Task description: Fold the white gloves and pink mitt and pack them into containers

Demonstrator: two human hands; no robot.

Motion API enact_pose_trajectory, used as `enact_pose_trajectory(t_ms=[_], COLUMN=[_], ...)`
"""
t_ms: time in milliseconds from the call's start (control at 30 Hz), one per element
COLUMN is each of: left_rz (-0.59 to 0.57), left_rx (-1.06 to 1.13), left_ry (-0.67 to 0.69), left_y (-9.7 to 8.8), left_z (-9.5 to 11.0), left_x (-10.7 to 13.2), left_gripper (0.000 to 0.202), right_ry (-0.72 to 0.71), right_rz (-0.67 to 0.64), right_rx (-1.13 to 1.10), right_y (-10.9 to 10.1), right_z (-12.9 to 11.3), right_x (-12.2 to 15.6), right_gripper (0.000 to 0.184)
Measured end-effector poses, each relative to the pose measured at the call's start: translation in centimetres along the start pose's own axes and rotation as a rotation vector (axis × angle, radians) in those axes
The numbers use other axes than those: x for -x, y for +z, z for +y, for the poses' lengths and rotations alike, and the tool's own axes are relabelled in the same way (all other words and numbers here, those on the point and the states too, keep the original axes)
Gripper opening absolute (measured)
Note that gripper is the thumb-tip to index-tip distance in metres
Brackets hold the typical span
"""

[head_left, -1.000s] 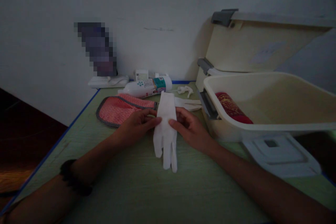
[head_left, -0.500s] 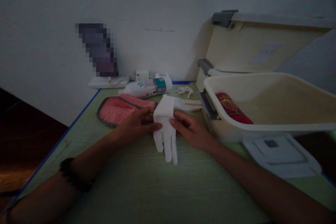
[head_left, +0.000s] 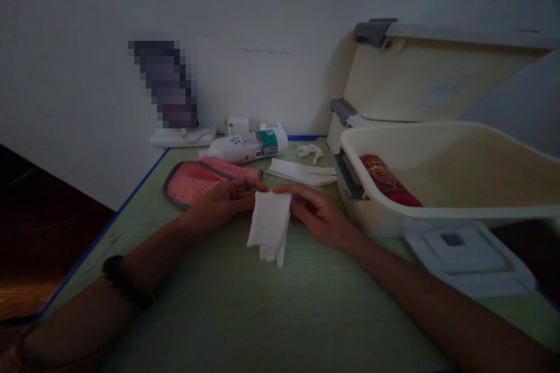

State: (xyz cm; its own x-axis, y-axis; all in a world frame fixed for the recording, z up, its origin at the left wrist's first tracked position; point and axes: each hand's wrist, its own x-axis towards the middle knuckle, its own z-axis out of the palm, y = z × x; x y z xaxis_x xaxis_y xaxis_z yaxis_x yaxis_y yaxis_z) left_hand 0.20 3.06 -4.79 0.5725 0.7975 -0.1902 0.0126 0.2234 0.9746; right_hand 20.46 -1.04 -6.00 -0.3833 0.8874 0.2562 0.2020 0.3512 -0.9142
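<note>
A white glove (head_left: 271,220) hangs between my two hands, folded so that its cuff lies over the fingers, whose tips stick out below. My left hand (head_left: 230,201) grips the upper left edge of it, the thumb near the fold. On the other side my right hand (head_left: 315,211) is closed on the upper right edge, with some fingers hidden behind the cloth. Just beyond lies a second white glove (head_left: 301,172), flat on the table. Left of it, a pink cloth (head_left: 192,180) with a dark checked border is partly covered by my left hand.
A white bottle (head_left: 249,145) and a spray nozzle (head_left: 310,152) lie at the back by the wall. At right stands an open cream bin (head_left: 437,215) holding a red rolled item (head_left: 387,180). A white lid (head_left: 470,256) lies before it. A blurred screen (head_left: 168,84) stands back left.
The glove's cuff has come down toward me over its fingers, doubling it up. Both hands now hold it at the fold, and more of the second glove shows behind.
</note>
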Motion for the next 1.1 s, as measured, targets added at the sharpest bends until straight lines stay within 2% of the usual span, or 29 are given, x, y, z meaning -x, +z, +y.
enact_pose_trajectory(t_ms=[133, 200, 333, 467, 567, 700, 867, 933, 1000, 1100], left_rz=[0.024, 0.033, 0.095, 0.157, 0.171, 0.157, 0.06, 0.027, 0.058, 0.177], left_rx=[-0.059, -0.126, -0.409, -0.791, -0.929, -0.968, -1.005, -1.034, -1.052, -1.048], left_ry=[0.025, 0.059, 0.228, 0.341, 0.353, 0.391, 0.571, 0.6, 0.59, 0.536], left_y=[-0.04, 0.0, 0.28, 0.58, 0.63, 0.5, 0.47, 0.52, 0.56, 0.58], left_z=[-0.06, 0.0, 0.1, 0.19, 0.26, 0.17, 0.03, 0.06, 0.1, 0.08], left_x=[-0.09, -0.06, 0.1, 0.24, 0.27, 0.24, 0.17, 0.18, 0.21, 0.27], left_gripper=[0.019, 0.016, 0.007, 0.009, 0.009, 0.01, 0.011, 0.012, 0.013, 0.014], right_ry=[0.05, 0.053, 0.038, 0.03, -0.001, -0.062, -0.063, -0.064, -0.049, -0.038], right_rz=[0.014, 0.017, 0.106, 0.189, 0.167, 0.149, 0.151, 0.136, 0.124, 0.123], right_rx=[-0.108, -0.096, 0.102, 0.314, 0.344, 0.386, 0.44, 0.451, 0.455, 0.459], right_y=[0.13, 0.14, 0.07, -0.23, -0.5, -0.6, -0.43, -0.4, -0.4, -0.45], right_z=[0.17, 0.22, 0.21, 0.36, 0.49, 0.55, 0.59, 0.55, 0.47, 0.3], right_x=[-0.06, -0.18, -0.46, -0.54, -0.51, -0.47, -0.37, -0.35, -0.34, -0.3], right_gripper=[0.032, 0.025, 0.011, 0.015, 0.02, 0.026, 0.024, 0.023, 0.02, 0.019])
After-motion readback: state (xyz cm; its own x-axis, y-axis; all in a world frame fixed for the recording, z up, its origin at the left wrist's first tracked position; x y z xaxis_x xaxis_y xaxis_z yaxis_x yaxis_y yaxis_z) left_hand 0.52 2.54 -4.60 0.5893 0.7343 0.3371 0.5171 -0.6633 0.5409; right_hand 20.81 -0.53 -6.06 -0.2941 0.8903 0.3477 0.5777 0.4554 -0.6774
